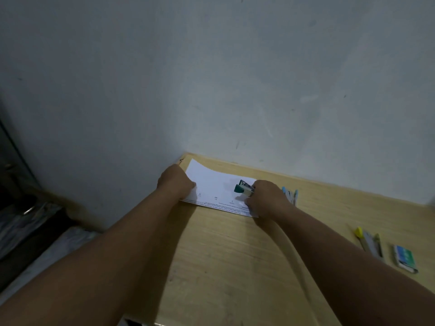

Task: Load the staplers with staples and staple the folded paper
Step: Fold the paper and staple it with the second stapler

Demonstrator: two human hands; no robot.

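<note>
The folded paper (pixel 217 189) lies flat at the far left corner of the wooden table (pixel 235 255), close against the wall (pixel 211 78), with a line of small print along its near edge. The left hand (pixel 175 182) rests on the paper's left end, fingers curled down onto the sheet and holding it in place. The right hand (pixel 266 198) is at the paper's right end and grips a green stapler (pixel 244 188), whose green nose points left over the sheet; the fingers are wrapped round its rear. Whether the stapler's mouth actually has the paper's edge in it is unclear at this distance and blur. The two hands are well apart, one at each end of the sheet.

Just beyond the right hand lies a blue stapler (pixel 290 195), partly hidden by it. Nearer on the right a yellow stapler (pixel 370 241) lies open, and beside it a box of staples (pixel 404 257).
</note>
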